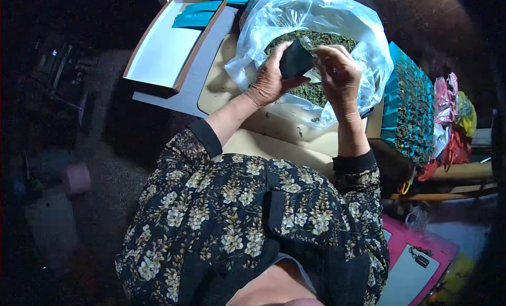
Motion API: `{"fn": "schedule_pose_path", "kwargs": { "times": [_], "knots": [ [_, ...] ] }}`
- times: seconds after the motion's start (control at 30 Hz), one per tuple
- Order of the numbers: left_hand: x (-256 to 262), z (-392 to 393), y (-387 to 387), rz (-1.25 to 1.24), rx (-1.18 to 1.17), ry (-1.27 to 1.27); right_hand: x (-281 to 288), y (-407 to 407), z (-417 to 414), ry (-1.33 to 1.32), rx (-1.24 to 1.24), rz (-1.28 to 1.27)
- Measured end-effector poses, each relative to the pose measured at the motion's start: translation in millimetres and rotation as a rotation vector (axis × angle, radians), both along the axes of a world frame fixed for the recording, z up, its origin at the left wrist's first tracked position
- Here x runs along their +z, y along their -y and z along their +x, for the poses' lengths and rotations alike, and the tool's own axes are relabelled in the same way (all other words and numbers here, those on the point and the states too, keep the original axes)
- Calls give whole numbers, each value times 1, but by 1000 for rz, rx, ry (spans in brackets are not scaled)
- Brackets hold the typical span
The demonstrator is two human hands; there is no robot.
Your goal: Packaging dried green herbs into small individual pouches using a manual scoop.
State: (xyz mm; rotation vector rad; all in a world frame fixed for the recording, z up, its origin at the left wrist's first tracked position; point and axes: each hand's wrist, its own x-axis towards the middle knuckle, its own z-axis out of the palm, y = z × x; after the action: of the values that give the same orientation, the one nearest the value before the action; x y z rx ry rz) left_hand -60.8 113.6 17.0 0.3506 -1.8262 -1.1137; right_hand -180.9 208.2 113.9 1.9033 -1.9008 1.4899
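My left hand (271, 78) grips a small dark pouch (295, 60) with thumb and fingers on either side. Clear plastic film (306, 42) shows at the pouch's upper edge. Close against the pouch's right side is my right hand (339, 70), its fingers curled; whether they pinch the film or the edge is hidden. Both hands are above a large clear plastic bag (261, 33), its mouth spread wide. Dried, dark green leaf material (328, 38), like loose tea, fills the bag. More of it (306, 94) shows below my hands.
At the left lies a shallow cardboard tray (164, 54) holding flat teal packets (193, 18). Beside the bag at right, a box holds rows of teal pouches (411, 108) with leaf bits on top. Beyond are coloured plastic bags (448, 143). A tan board (276, 128) lies beneath.
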Motion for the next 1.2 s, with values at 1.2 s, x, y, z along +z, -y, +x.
{"fn": "schedule_pose_path", "kwargs": {
  "times": [1.2],
  "knots": [
    [17,12,-12,788,-899,216,48,-104,-39,-312,-24,51]
  ]
}}
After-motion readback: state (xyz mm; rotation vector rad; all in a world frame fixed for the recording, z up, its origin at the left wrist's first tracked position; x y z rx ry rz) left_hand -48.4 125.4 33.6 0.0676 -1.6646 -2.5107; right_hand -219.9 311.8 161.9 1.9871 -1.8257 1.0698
